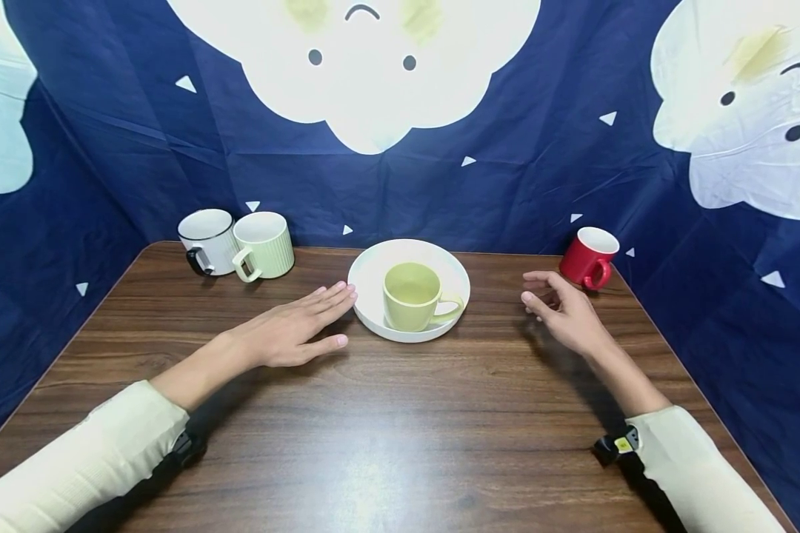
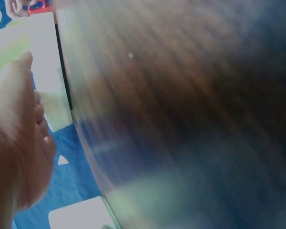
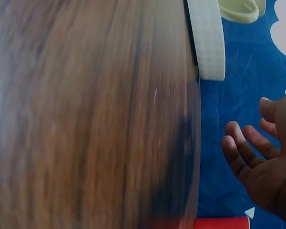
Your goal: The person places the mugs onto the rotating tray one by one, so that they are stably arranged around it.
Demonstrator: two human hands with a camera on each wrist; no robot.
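Observation:
A yellow-green cup [image 1: 412,300] stands upright in a round white dish [image 1: 367,285], its handle toward the right. My left hand [image 1: 296,326] reaches in with straight fingers, their tips at the dish's left rim; whether they touch it I cannot tell. To the right of the dish, my right hand [image 1: 567,311] hangs above the table with loosely bent fingers and holds nothing. Just behind it stands a red mug [image 1: 576,259] with a white inside. In the right wrist view the dish's side wall [image 3: 209,43] and the cup's handle [image 3: 243,14] show near the top.
At the back left, a white mug [image 1: 207,240] with a black handle stands beside a pale green ribbed mug [image 1: 270,248]. The brown wooden table [image 1: 400,414] ends at a dark blue cloth [image 1: 140,96] with clouds behind and at both sides.

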